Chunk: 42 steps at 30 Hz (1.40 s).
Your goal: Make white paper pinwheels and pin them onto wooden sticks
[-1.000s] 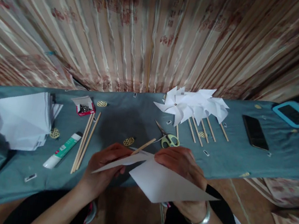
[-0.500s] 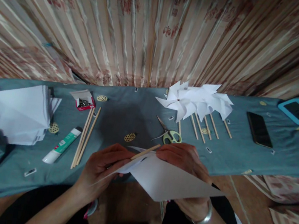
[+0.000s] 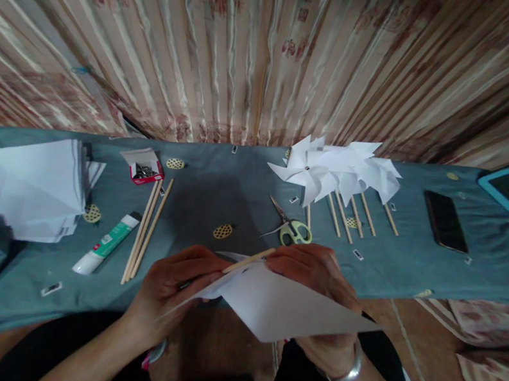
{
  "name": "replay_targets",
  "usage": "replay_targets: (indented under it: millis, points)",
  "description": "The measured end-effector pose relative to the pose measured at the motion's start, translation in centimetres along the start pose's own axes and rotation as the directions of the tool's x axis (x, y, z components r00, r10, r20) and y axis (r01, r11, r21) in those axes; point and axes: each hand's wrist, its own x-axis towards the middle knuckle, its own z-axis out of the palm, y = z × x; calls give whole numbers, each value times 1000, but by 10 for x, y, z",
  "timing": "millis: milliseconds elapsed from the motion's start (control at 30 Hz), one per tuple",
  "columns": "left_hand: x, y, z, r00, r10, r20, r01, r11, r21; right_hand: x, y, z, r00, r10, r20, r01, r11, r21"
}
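Note:
Low in the middle of the head view, a white paper pinwheel (image 3: 286, 306) is held between both hands above my lap, at the table's front edge. A thin wooden stick (image 3: 250, 260) lies against its back, its tip between my hands. My left hand (image 3: 180, 285) is closed around the stick and the paper's left side. My right hand (image 3: 319, 273), with a silver bracelet at the wrist, is closed on the paper's upper right edge; its fingertips touch near the stick's end. The paper hides part of the right hand's palm and thumb.
Scissors (image 3: 294, 231) with green handles lie beyond my hands. Finished pinwheels (image 3: 331, 167) overlap at the back. To the left are loose sticks (image 3: 146, 231), a glue tube (image 3: 106, 244), an open pin box (image 3: 143, 169) and a paper stack (image 3: 34, 189). A phone (image 3: 445, 220) lies right.
Both hands keep the pinwheel and stick in nearly the same pose. The camera view has shifted slightly; nothing on the table has visibly moved.

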Motion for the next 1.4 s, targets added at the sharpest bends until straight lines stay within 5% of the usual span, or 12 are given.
replay_targets:
  millis: [300, 467, 633, 967, 1400]
  points:
    - [3, 4, 0, 1000, 14, -4, -14, 998, 62, 0, 0, 2, 999, 36, -22, -36, 999, -31]
    - [4, 5, -6, 990, 136, 44, -140, 980, 142, -5, 1, 2, 995, 95, 27, -95, 995, -6]
    - [-7, -2, -19, 947, 301, 113, -321, 881, 346, -2, -2, 0, 996, 72, 43, -74, 997, 30]
    - [-24, 9, -28, 925, 315, 213, -375, 669, 642, -3, -4, 1, 995, 90, 49, -92, 994, 59]
    - [-37, 6, -33, 962, 195, 193, -272, 769, 579, -3, -8, -3, 995, 84, 61, -82, 995, -49]
